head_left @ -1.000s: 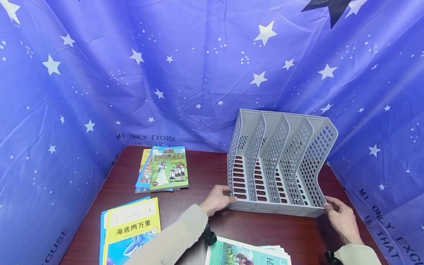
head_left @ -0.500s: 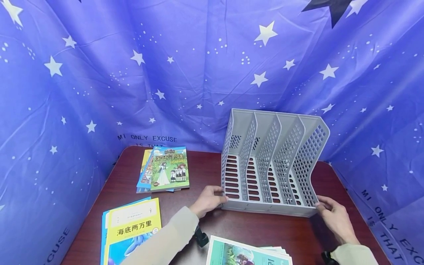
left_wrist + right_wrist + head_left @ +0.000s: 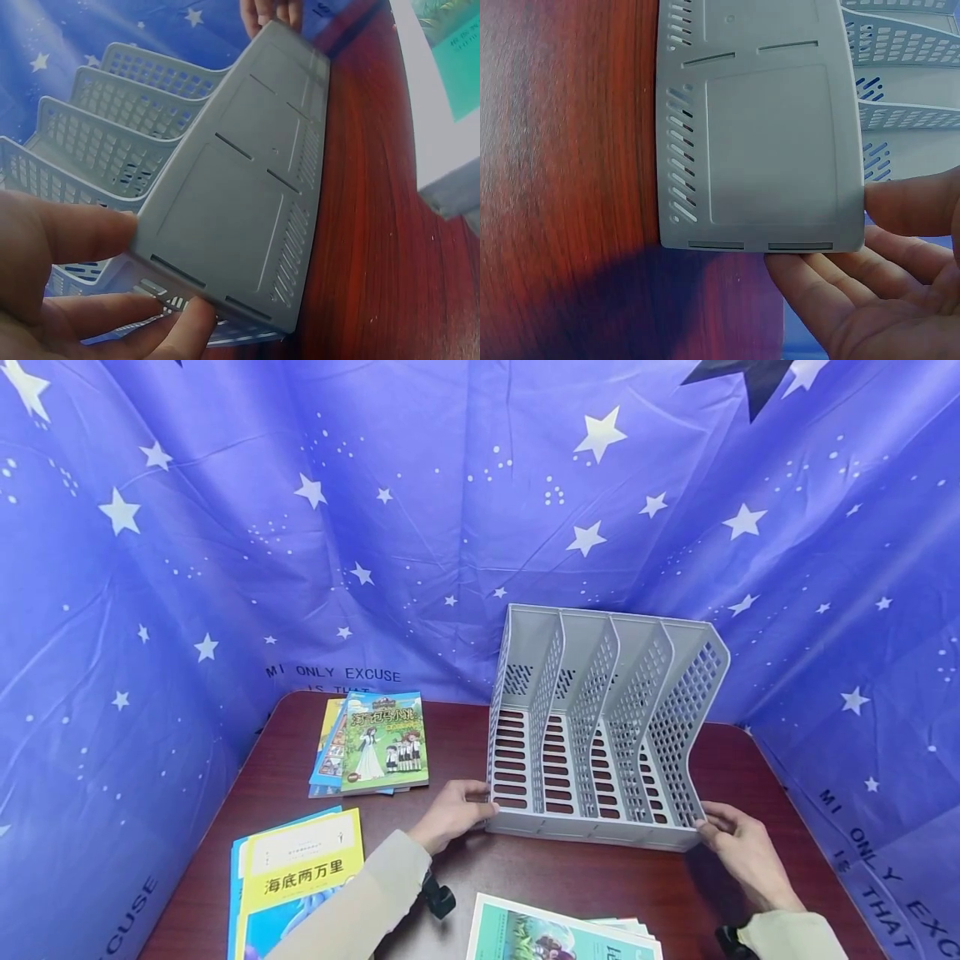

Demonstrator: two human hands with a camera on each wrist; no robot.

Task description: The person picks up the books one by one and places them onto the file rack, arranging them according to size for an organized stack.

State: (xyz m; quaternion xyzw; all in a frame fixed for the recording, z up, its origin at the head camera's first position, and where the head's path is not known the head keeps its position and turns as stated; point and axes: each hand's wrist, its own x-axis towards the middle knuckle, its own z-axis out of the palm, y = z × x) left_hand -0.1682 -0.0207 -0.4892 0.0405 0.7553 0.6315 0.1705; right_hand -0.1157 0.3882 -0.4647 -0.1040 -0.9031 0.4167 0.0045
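left of the left hand (image 3: pixel 453 817)'s fingers, a yellow book (image 3: pixel 296 872) reads "海底两万里", its lower corner covered by the left sleeve (image 3: pixel 367 893); beyond those fingers, a green book (image 3: pixel 384 747) tops a stack, titled "淘气包马小跳". the curtain (image 3: pixel 450 510) past all the fingers bears "mi only excuse is that". a teal book (image 3: pixel 555 935), partly cut off, lies nearer the body, between the two hands. a grey rack (image 3: pixel 592 827) with four slots stands between both sets of fingers; left hand and right hand (image 3: pixel 742 856) each pinch a near corner, thumbs on the front edge, fingers against the sides.
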